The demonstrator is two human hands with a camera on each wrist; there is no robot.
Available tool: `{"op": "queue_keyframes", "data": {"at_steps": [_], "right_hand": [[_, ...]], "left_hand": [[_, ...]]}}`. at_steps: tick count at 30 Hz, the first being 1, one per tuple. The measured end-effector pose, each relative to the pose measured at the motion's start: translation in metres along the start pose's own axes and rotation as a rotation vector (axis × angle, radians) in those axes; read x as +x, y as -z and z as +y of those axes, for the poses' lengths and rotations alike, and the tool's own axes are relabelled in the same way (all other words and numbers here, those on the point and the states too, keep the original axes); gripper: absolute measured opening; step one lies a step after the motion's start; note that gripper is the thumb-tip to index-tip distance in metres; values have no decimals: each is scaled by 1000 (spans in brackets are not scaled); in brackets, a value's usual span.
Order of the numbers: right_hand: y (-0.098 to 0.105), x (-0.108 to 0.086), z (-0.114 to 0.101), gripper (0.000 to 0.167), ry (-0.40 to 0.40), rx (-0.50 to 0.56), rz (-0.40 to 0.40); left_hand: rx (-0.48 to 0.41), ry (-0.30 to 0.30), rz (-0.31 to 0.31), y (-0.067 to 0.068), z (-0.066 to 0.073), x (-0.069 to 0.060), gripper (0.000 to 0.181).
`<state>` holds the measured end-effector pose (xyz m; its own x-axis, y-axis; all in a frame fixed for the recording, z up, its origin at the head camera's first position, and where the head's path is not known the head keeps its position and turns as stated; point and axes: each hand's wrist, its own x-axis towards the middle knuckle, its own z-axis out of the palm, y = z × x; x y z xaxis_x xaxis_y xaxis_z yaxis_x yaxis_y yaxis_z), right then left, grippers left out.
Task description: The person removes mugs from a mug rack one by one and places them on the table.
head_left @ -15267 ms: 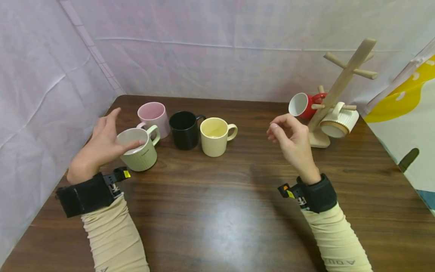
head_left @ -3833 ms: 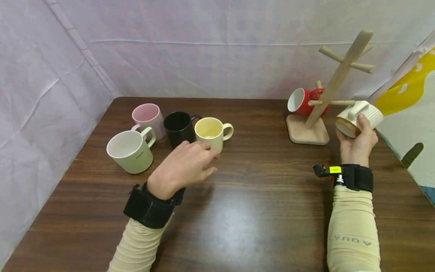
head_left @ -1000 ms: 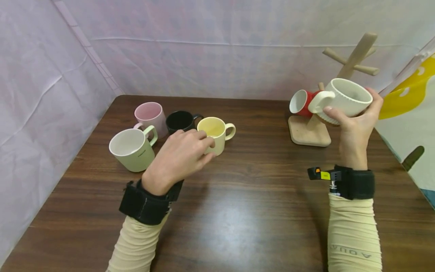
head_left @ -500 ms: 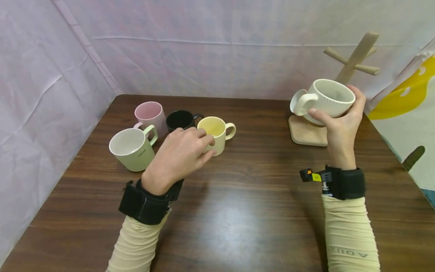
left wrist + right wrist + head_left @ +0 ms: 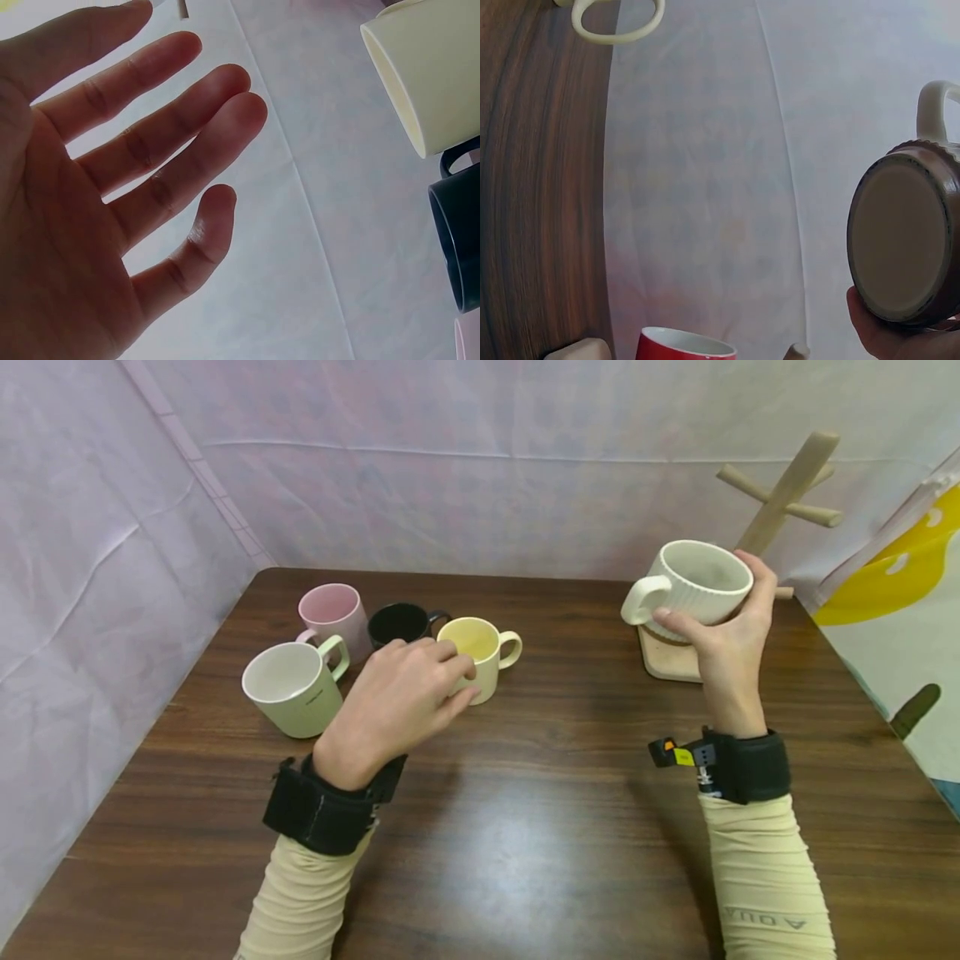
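My right hand (image 5: 727, 643) grips a white ribbed mug (image 5: 693, 589) by its body, thumb in front. The mug is off the table, mouth up and slightly tilted, its handle pointing left. In the right wrist view the round base of the white mug (image 5: 900, 236) faces the camera. Behind it stands a wooden mug tree (image 5: 780, 497), partly covered. A red mug (image 5: 682, 345) shows at the bottom of the right wrist view; the white mug hides it in the head view. My left hand (image 5: 393, 706) hovers before a yellow mug (image 5: 483, 652), fingers loosely extended, holding nothing in the left wrist view.
On the left of the brown table (image 5: 495, 835) stand a pale green mug (image 5: 300, 693), a pink mug (image 5: 337, 618) and a black mug (image 5: 401, 622), close together. A white cloth wall (image 5: 465, 510) rises along the back and left edges.
Over the last second my right hand has carried the white mug left, across the front of the mug tree, covering the red mug. Earlier, the white mug hung on the tree. The left hand stays put.
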<state>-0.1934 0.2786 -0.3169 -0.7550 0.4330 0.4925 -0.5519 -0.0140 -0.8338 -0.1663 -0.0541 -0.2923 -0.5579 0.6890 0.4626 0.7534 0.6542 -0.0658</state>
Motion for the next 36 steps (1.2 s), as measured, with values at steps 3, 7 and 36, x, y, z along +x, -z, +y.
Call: {"op": "queue_keyframes", "data": {"at_steps": [3, 7, 36], "right_hand": [[-3, -2, 0, 81, 10, -5, -17], [-8, -5, 1, 82, 26, -28, -47], [-35, -28, 1, 89, 55, -218, -222]], "left_hand": [[-1, -2, 11, 0, 0, 0, 9], [1, -2, 29, 0, 0, 0, 9], [-165, 28, 205, -8, 5, 8, 19]]}}
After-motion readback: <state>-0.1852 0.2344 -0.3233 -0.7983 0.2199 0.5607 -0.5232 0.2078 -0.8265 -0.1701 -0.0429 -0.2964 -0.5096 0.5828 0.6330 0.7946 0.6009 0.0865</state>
